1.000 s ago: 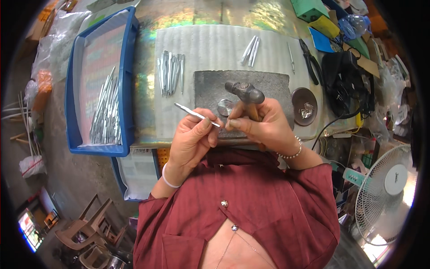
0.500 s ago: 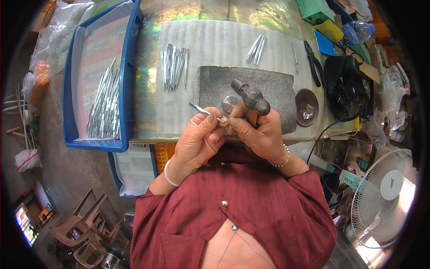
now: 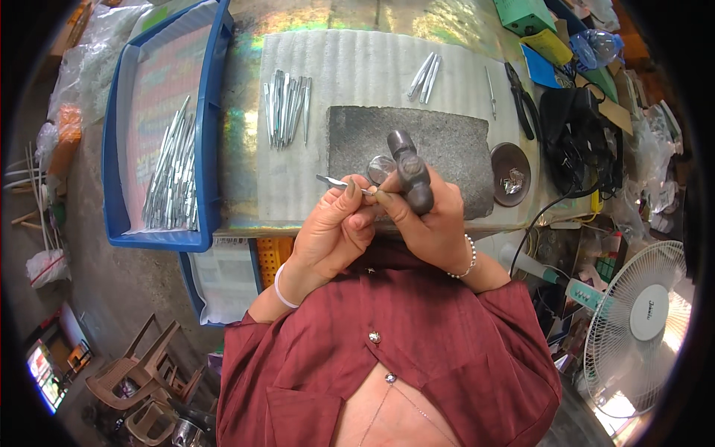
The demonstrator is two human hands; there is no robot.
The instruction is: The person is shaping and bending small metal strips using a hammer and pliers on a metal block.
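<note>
My left hand (image 3: 328, 229) pinches a slim silvery metal rod (image 3: 333, 182) with a flattened tip pointing left. My right hand (image 3: 438, 223) keeps a ball-peen hammer (image 3: 410, 167) in its curled fingers, the head uppermost and the handle mostly hidden. Its thumb and forefinger also meet at the rod's right end; any small part pinched there is too small to make out. Both hands are over the near edge of a dark grey stone slab (image 3: 447, 141). A round, shiny, clear-looking piece (image 3: 381, 169) lies on the slab, just beyond my fingertips.
White foam sheet (image 3: 372, 67) carries two groups of rods, a thin tool (image 3: 490, 92) and black-handled pliers (image 3: 523, 104). A brown dish (image 3: 500, 158) of small metal bits sits right of the slab. At left, a blue tray (image 3: 214, 141) holds many rods. A fan (image 3: 646, 309) stands right.
The hammer head has tilted in my right hand, its rounded end dropping lower and nearer me. The rod has levelled slightly, and both hands stay together.
</note>
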